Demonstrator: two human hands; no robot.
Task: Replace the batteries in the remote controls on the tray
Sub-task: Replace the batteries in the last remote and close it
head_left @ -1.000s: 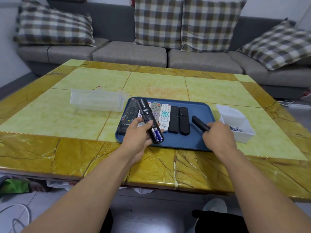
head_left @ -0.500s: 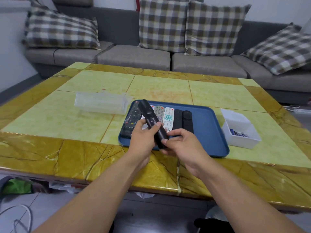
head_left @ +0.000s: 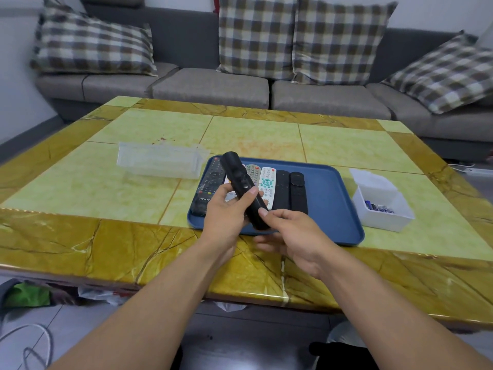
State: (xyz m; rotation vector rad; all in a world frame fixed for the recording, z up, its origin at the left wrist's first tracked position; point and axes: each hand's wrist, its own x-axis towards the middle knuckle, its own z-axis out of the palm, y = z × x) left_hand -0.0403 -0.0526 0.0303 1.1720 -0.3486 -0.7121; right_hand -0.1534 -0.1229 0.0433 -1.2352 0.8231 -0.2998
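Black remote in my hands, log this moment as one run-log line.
left hand: grips black remote | right hand: thumb on its lower end | over blue tray | batteries not visible

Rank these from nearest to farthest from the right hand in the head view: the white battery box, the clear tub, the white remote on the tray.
From the right hand:
1. white remote, just beyond it on the tray.
2. white battery box, to its right, beside the tray.
3. clear tub, far left, past the tray.
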